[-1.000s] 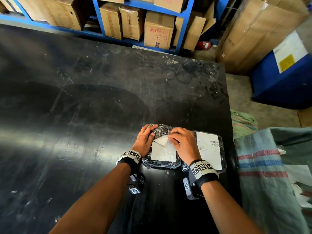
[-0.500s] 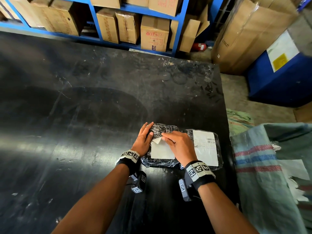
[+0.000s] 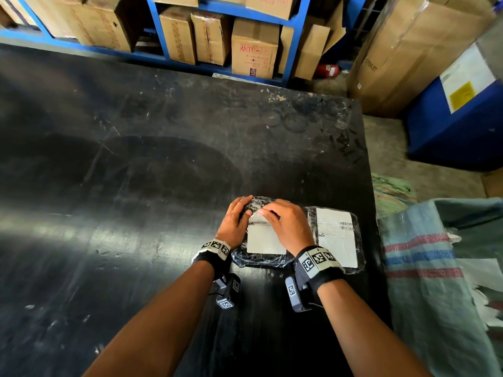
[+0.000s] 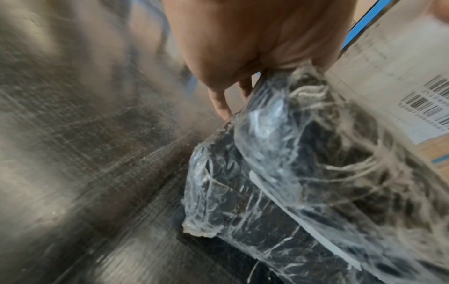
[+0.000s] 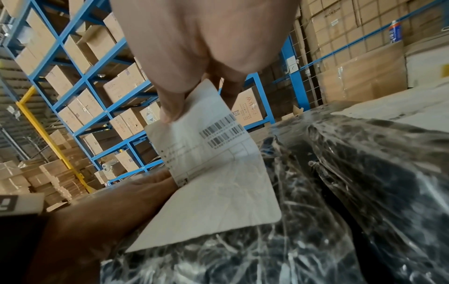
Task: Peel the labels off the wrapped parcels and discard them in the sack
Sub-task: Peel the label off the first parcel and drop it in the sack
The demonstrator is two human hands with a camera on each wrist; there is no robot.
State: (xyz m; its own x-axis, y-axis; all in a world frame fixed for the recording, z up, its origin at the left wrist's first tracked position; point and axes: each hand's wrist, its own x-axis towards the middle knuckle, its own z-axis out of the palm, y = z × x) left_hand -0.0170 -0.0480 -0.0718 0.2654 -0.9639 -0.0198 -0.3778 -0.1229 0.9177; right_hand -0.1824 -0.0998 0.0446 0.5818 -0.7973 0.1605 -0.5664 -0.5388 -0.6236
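Two dark parcels in clear wrap lie side by side near the black table's right edge. My left hand (image 3: 236, 219) presses flat on the left parcel (image 3: 260, 261) and holds it down along its left side. My right hand (image 3: 275, 214) pinches the far edge of that parcel's white label (image 3: 265, 239), lifted and curled back toward me; the near half is still stuck. In the right wrist view the raised label (image 5: 209, 153) shows its barcode under my thumb. The right parcel (image 3: 358, 242) carries a flat label (image 3: 336, 236). The striped sack (image 3: 424, 257) stands to the right.
The black table (image 3: 136, 186) stretches far and left. Blue shelving (image 3: 288, 50) with cardboard boxes runs behind it. A large wrapped carton (image 3: 402, 50) and a blue bin (image 3: 462, 126) stand at the back right. White scraps (image 3: 479, 278) lie in the sack.
My right hand has peeled the label's far edge further back toward me, so more of it is lifted. The left hand has stayed on the parcel.
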